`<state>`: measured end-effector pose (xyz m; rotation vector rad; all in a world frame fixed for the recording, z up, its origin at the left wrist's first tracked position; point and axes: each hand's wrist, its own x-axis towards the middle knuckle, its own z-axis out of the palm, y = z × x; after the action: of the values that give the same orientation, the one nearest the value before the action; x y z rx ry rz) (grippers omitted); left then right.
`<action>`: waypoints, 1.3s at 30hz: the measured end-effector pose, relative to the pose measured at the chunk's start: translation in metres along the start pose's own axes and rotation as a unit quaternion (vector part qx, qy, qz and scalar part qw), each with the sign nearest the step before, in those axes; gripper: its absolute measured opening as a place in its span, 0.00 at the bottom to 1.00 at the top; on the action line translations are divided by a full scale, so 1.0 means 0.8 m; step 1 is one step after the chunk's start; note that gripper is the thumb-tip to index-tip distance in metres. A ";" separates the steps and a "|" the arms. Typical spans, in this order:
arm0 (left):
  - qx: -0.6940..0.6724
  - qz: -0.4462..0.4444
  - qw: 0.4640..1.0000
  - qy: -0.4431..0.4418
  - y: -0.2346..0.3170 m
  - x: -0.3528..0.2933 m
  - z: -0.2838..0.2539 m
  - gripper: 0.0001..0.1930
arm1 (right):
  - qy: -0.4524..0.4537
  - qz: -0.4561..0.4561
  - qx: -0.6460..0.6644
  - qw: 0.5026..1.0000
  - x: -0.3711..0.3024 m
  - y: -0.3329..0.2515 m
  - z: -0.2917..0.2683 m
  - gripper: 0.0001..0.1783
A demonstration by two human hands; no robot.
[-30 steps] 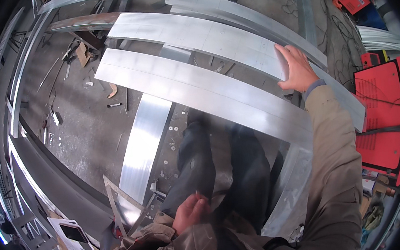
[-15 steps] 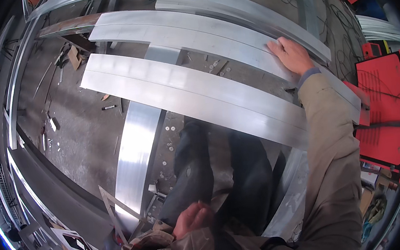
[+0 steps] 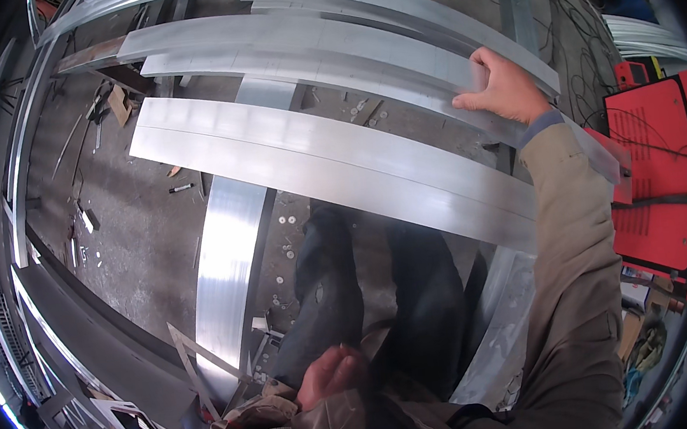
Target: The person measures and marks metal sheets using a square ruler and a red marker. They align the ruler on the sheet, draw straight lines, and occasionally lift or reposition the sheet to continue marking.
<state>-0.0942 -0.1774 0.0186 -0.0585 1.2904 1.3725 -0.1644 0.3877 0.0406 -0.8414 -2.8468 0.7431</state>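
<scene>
The grey floor (image 3: 129,260) lay under everything. Above it, several long, flat planks of silver metal went across from left to right. The near plank (image 3: 330,162) had a fine line along its length. Beyond it, the two middle planks (image 3: 293,33) lay close together, partly one over the other in view, and their edges were a little blurred. The far planks (image 3: 372,1) lay behind these. A cross plank (image 3: 233,266), also silver, passed under the near plank and came toward the person, on the left of the dark trousers (image 3: 324,274). On the right side stood a red machine case (image 3: 657,159). A triangular frame (image 3: 208,354) was at the lower end of the cross plank.

The right hand (image 3: 505,87) was at the right part of the middle planks. Its thumb and fingers were wide apart, the thumb on the nearer side; I could not tell whether they gripped the metal. The left hand (image 3: 332,375) was close before the jacket (image 3: 314,428), its fingers seemingly curled, but I could not tell whether they held something.

Left of the cross plank lay a dark marker (image 3: 180,188). Small pale washers (image 3: 280,279) were scattered between the cross plank and the trousers.
</scene>
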 end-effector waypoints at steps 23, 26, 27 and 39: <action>0.074 -0.006 0.997 -0.003 -0.003 -0.002 -0.008 0.11 | 0.008 0.005 0.027 1.000 -0.033 -0.005 0.027 0.39; 0.065 -0.004 0.998 -0.012 -0.009 0.000 -0.011 0.13 | 0.034 -0.008 0.023 0.999 -0.027 -0.016 0.017 0.42; 0.064 -0.009 0.998 -0.015 -0.009 0.000 -0.013 0.14 | 0.045 -0.015 0.030 0.998 -0.025 -0.020 0.012 0.41; 0.069 -0.006 0.998 0.002 -0.017 0.000 -0.013 0.14 | 0.044 -0.019 0.036 0.998 -0.027 -0.020 0.008 0.39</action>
<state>-0.0904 -0.1888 0.0061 0.0272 1.3825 1.2707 -0.1553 0.3612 0.0437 -0.7863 -2.7337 0.7785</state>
